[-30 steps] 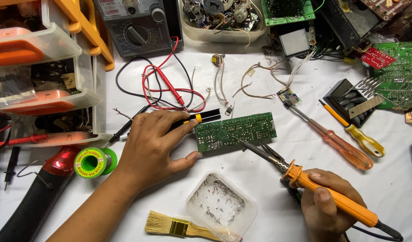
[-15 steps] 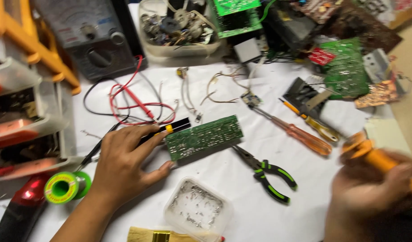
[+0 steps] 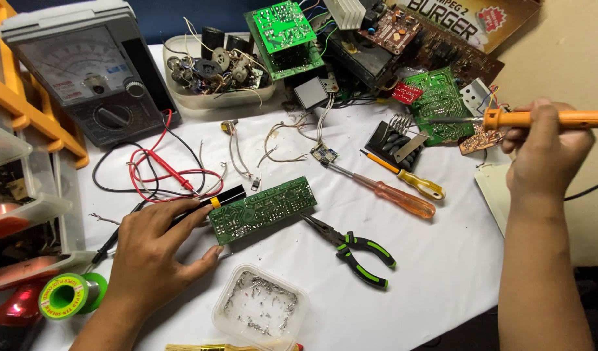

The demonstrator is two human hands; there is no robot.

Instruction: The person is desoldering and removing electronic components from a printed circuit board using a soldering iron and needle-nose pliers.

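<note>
My left hand (image 3: 152, 250) rests on the white table and steadies the left end of a long green circuit board (image 3: 263, 209), fingers touching its edge. My right hand (image 3: 546, 153) is raised at the right and grips an orange soldering iron (image 3: 539, 119) by its handle. The iron's metal tip points left toward a spring stand (image 3: 396, 138) and small green boards (image 3: 438, 104). Green-handled pliers (image 3: 354, 250) lie just right of the long board.
Two screwdrivers (image 3: 396, 195) lie right of centre. A clear tub of solder scraps (image 3: 260, 305) sits near the front. An analog multimeter (image 3: 84, 71) with red and black leads (image 3: 162, 172), a parts tray (image 3: 211, 71), a solder spool (image 3: 68, 296) and storage drawers (image 3: 19, 195) fill the left and back.
My right hand lifted the soldering iron from the near table beside the pliers up and away to the far right. The left hand stayed on the board. The view shifted.
</note>
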